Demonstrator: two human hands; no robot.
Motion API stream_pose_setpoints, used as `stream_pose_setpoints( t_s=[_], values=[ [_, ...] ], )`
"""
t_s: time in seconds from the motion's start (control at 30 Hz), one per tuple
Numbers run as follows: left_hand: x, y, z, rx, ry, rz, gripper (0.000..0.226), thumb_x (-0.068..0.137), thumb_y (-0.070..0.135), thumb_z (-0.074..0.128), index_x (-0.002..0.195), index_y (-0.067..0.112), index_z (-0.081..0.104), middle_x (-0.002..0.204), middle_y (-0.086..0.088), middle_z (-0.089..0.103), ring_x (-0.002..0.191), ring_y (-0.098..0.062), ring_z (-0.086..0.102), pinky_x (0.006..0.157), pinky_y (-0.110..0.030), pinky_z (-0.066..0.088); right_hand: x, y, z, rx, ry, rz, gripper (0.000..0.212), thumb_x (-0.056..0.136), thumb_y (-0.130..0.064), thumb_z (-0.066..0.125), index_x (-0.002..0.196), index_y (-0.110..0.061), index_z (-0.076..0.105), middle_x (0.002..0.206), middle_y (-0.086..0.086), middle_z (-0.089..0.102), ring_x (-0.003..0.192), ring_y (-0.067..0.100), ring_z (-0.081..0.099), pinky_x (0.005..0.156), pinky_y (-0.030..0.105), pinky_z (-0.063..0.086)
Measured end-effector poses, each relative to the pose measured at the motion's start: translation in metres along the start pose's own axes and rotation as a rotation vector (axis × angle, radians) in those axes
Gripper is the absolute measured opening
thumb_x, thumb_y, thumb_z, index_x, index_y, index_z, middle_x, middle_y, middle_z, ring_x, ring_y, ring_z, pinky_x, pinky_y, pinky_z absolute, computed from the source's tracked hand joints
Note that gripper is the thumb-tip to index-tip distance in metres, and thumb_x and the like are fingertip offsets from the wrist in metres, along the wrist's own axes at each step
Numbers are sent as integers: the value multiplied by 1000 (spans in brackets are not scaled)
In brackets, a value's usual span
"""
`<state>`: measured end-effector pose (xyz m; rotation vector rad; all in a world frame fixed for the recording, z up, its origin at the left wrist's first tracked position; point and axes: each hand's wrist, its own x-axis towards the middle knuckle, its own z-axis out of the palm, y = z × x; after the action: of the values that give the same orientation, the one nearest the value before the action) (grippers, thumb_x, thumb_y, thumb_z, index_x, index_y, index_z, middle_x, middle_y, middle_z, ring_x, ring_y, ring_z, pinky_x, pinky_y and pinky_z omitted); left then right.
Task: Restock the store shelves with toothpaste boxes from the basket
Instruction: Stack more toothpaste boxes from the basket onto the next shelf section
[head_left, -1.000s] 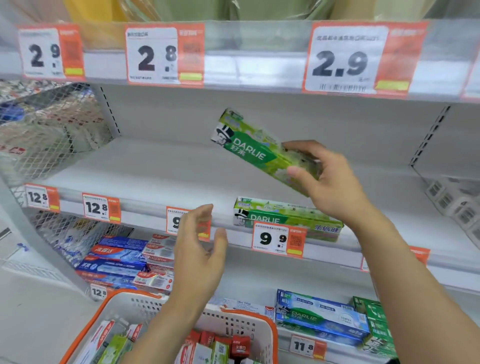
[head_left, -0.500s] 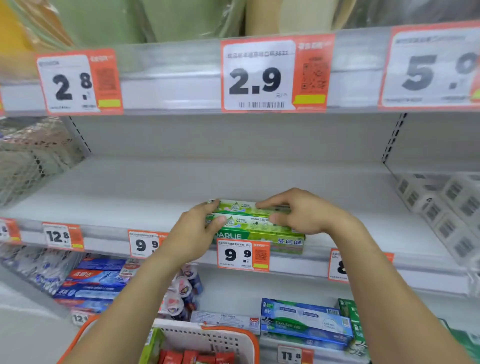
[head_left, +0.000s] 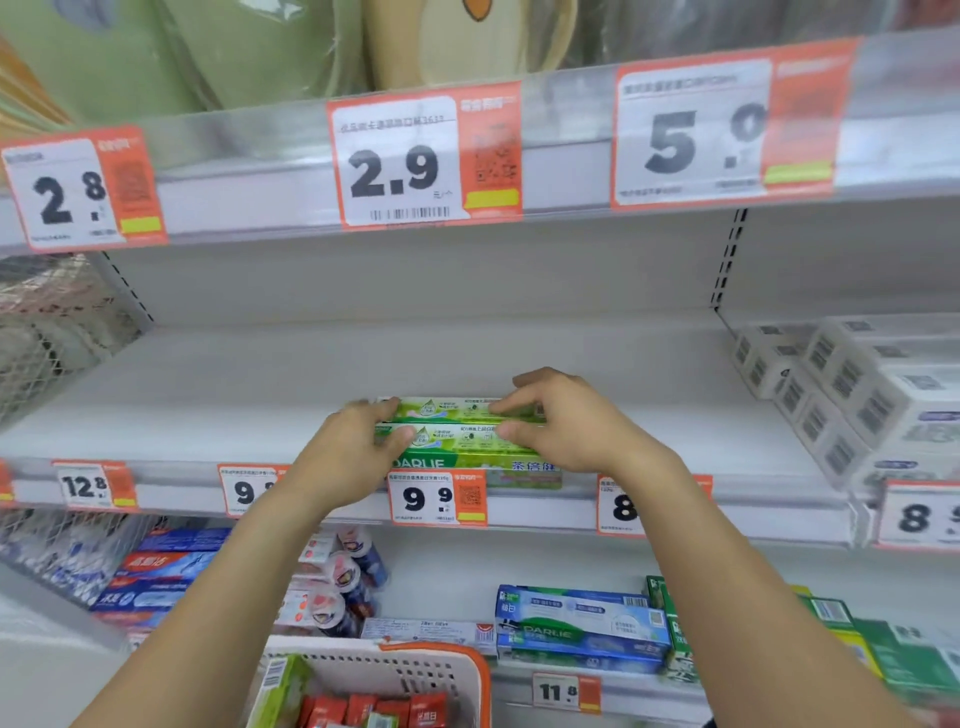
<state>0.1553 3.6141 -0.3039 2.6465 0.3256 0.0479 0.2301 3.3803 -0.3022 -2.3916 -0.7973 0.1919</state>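
Left hand (head_left: 349, 451): fingers curled at the left end of the two green toothpaste boxes, thumb against the front box, fingertips reaching over the rear one; it grips that end.

Right hand (head_left: 563, 422): fingers bent over the right end of the same pair, index finger lying along the top of the rear box, thumb at the front box; it grips that end.

Front toothpaste box (head_left: 457, 441): green, lying lengthwise at the front edge of the middle shelf (head_left: 208, 395); front face reads "DARLIE" in white, followed by Chinese characters. Top face carries a droplet emblem and small print too fine to read.

Rear toothpaste box (head_left: 447, 409): same green design, lying directly behind the front box, touching it, parallel.

Price tags, middle shelf rail: "12.8" (head_left: 93, 486); "9.9" (head_left: 436, 498) directly below the green boxes; a tag at left beginning "9", partly hidden by the left arm; two tags at right beginning "8".

Price tags, upper rail: "2.8" (head_left: 78, 192), "2.9" (head_left: 423, 158) with barcode, "5.0" (head_left: 722, 135).

White boxes (head_left: 852, 384): stacked at the right of the middle shelf, barcodes facing out.

Lower shelf: blue-and-green "DARLIE" boxes (head_left: 579, 626); tag "11.8" (head_left: 563, 691) below them; red-and-blue boxes at left.

Basket (head_left: 470, 670): white with orange rim, bottom centre, holding a green box and red packs.
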Motion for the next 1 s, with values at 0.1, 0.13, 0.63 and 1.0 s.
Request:
stream_pose_setpoints(
  t_s=[0.1, 0.13, 0.63, 1.0],
  values=[
    [3, 26, 3, -39, 181, 60, 51, 96, 31, 62, 144, 16, 50, 149, -10, 41, 131, -26, 49, 104, -30, 38, -11, 10, -12, 29, 123, -18, 34, 91, -36, 70, 124, -27, 69, 141, 4, 53, 130, 17, 49, 95, 19, 34],
    [4, 40, 6, -64, 226, 106, 47, 96, 30, 62, 140, 18, 52, 145, -8, 44, 128, -24, 51, 100, -28, 38, -16, 14, -18, 28, 178, -24, 32, 91, -34, 70, 122, -25, 70, 137, 3, 56, 126, 16, 52, 94, 19, 36],
    [32, 275, 119, -356, -312, 550, 58, 88, 28, 76, 138, 17, 50, 125, 9, 54, 111, -8, 52, 92, -10, 43, -125, 115, -186, -604, 233, 381, 91, 70, -76, 64, 147, -31, 43, 154, -1, 42, 144, 24, 35, 116, 49, 29],
    [41, 295, 181, -426, -599, 554, 133, 66, 39, 92, 156, 11, -2, 163, 2, 20, 148, -11, 21, 121, -23, 20, -133, 157, -181, -501, 51, 456, 77, 92, -74, 21, 159, -37, 10, 167, -12, 2, 154, 13, 0, 123, 51, -1]
  ],
)
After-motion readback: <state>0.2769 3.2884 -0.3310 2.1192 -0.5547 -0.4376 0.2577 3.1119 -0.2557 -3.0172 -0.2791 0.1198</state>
